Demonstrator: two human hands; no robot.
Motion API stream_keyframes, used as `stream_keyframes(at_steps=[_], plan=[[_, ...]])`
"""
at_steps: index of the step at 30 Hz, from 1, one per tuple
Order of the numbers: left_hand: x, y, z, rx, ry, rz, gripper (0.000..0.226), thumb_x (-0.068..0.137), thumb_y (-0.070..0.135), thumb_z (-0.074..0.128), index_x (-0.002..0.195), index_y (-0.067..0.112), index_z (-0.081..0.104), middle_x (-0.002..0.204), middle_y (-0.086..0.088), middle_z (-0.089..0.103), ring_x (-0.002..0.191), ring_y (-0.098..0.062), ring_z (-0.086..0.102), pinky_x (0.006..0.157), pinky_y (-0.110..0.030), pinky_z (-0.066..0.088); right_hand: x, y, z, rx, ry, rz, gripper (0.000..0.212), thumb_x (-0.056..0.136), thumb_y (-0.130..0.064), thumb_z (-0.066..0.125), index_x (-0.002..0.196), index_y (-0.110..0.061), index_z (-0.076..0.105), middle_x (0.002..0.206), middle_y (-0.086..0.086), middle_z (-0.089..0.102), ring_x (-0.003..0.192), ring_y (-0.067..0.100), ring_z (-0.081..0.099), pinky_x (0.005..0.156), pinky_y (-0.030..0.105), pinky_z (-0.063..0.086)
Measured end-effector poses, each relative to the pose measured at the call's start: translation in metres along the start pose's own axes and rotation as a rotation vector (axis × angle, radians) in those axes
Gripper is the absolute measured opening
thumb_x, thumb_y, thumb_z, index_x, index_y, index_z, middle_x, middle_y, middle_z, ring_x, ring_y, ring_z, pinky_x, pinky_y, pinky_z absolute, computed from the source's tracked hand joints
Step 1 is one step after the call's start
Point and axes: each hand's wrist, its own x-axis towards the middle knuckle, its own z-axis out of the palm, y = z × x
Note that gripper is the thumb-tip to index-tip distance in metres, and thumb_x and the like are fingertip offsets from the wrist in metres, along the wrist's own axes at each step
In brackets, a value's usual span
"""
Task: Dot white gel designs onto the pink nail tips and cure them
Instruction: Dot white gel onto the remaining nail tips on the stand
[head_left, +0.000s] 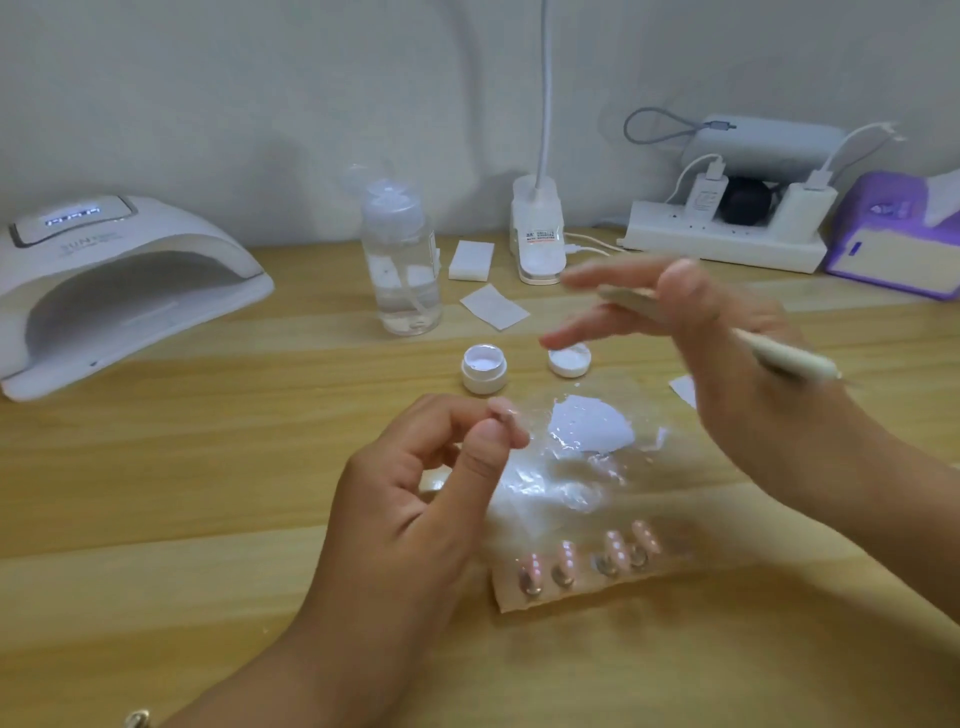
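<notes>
My left hand (415, 488) pinches a pink nail tip (506, 415) between thumb and forefinger, above the left edge of a clear plastic sheet (561, 483). A white gel smear (592, 423) lies on that sheet. My right hand (691, 343), blurred, hovers over the sheet with fingers stretched out and a cream dotting pen (779, 353) held against the thumb. Several pink nail tips (587, 558) stand in a row on a strip near me. An open white gel pot (484, 370) and its lid (569, 360) sit behind the sheet.
A white curing lamp (114, 291) stands at the left. A clear pump bottle (400, 260), white wipes (493, 306), a clip lamp base (537, 234), a power strip (727, 234) and a purple tissue box (898, 244) line the back of the wooden table.
</notes>
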Motion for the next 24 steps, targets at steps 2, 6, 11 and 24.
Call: stream_keyframes(at_steps=[2,6,11,24], plan=[[0.0,-0.001,0.001,0.006,0.002,-0.032,0.021,0.088,0.047,0.054,0.086,0.033,0.07,0.092,0.017,0.069,0.083,-0.007,0.06,0.075,-0.006,0.041,-0.001,0.012,-0.001,-0.067,0.055,0.098,0.046,0.1,-0.054,0.021,0.105,-0.034,0.063,0.085,-0.015,0.068,0.09,-0.003,0.059,0.076,0.007,0.04],[0.001,-0.006,0.003,-0.004,-0.011,-0.081,0.01,0.087,0.037,0.063,0.085,0.035,0.072,0.09,0.01,0.071,0.072,-0.031,0.056,0.061,-0.01,0.045,-0.006,0.032,0.003,-0.103,0.016,0.186,0.047,0.102,-0.05,0.041,0.071,-0.024,0.064,0.064,-0.017,0.059,0.061,0.0,0.056,0.055,0.008,0.039],[0.0,-0.01,0.003,0.011,-0.088,-0.083,0.012,0.087,0.032,0.062,0.087,0.034,0.074,0.079,0.003,0.069,0.067,-0.037,0.053,0.06,-0.022,0.044,-0.004,0.04,0.01,-0.142,0.035,0.148,0.042,0.097,-0.044,0.051,0.068,-0.019,0.068,0.059,-0.017,0.061,0.058,0.001,0.06,0.053,0.007,0.038],[0.0,-0.007,0.003,0.128,-0.174,-0.083,0.012,0.085,0.026,0.063,0.085,0.031,0.074,0.075,0.004,0.071,0.065,-0.019,0.061,0.057,-0.017,0.045,-0.008,0.048,0.012,-0.19,0.064,0.113,0.04,0.099,-0.038,0.05,0.068,-0.022,0.069,0.063,-0.008,0.065,0.066,0.006,0.062,0.061,0.01,0.039]])
